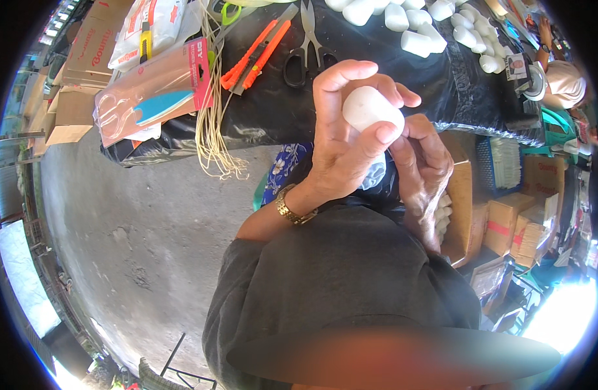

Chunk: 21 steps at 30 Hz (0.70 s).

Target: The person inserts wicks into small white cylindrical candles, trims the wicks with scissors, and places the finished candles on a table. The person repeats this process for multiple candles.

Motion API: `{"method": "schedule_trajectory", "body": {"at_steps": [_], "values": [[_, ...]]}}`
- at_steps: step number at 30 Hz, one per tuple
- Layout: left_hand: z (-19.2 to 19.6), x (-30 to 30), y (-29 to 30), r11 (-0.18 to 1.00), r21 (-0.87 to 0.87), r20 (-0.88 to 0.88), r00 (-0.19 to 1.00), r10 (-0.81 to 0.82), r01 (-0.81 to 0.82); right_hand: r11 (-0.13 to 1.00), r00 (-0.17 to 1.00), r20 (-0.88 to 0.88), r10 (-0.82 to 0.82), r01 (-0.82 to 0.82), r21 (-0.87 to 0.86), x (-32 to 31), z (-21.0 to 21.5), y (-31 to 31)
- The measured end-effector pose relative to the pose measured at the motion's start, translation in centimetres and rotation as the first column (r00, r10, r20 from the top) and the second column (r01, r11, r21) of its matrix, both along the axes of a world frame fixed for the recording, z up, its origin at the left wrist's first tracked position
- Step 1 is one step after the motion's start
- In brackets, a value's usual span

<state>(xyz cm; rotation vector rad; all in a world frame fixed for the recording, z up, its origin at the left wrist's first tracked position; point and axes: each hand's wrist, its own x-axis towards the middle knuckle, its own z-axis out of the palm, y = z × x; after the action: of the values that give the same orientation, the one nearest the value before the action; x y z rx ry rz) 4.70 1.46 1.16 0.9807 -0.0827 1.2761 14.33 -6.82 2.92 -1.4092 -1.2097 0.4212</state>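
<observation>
A smooth white rounded piece [370, 107], its material unclear, is raised over the near edge of the table. Wearing a gold watch, my left hand [338, 140] is closed around it, thumb in front and fingers curled over the top. My right hand [425, 153] has its fingertips pinched together at the piece's lower right edge; whatever they may hold is hidden. Beyond my hands, similar white pieces [422, 39] lie in a group on the black-covered table [266, 110]. A pair of black-handled scissors [305, 49] rests just past my left hand.
Left on the table are orange cutters [256, 55], a scissors package [152, 94], a yellow cutter [145, 42] and hanging pale strands [214, 130]. Cardboard boxes [507, 221] and a blue crate [500, 162] stand at right. Another person's arm [544, 39] shows at far right.
</observation>
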Motion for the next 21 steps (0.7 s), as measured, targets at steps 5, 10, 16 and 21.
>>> {"method": "schedule_trajectory", "body": {"at_steps": [5, 10, 16, 21], "values": [[-0.23, 0.22, -0.12, 0.999, 0.042, -0.001, 1.0, -0.002, 0.002, 0.999, 0.997, -0.061, 0.036, -0.033, 0.043, -0.13, -0.02, 0.27], [-0.49, -0.06, 0.61, 0.983, 0.178, -0.08, 0.995, 0.064, -0.049, 0.995, 0.976, -0.21, 0.047, -0.063, -0.073, -0.29, 0.07, 0.31], [-0.53, -0.24, 0.52, 0.991, 0.117, -0.1, 0.991, 0.083, -0.071, 0.984, 0.893, -0.423, 0.156, -0.178, -0.012, 0.04, -0.47, 0.04], [-0.77, -0.07, 0.58, 0.991, 0.126, -0.107, 0.992, 0.063, -0.05, 0.983, 0.875, -0.455, 0.163, -0.183, 0.0, 0.06, -0.59, -0.11]]}}
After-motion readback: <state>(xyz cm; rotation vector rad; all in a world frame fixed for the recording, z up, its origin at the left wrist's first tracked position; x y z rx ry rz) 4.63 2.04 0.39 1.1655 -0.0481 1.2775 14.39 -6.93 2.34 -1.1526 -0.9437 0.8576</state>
